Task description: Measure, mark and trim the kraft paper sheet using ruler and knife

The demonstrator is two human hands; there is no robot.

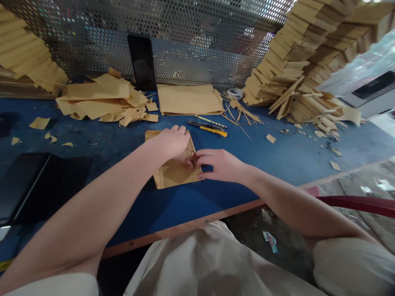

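A folded piece of brown kraft paper lies on the blue tabletop in front of me. Along its right side runs a clear plastic ruler with round cut-outs. My left hand rests palm down over the paper and the ruler's left edge, its fingers stretched toward the far edge. At the paper's right edge, my right hand has its fingers bent inward around a small dark item, too unclear to name. Just beyond the paper lie a yellow-handled cutter, a dark slim tool and a patterned pencil.
Behind stand a stack of brown sheets, a heap of paper offcuts, a tape roll and a black phone against perforated metal. Tall paper stacks rise at right. A black case sits at left.
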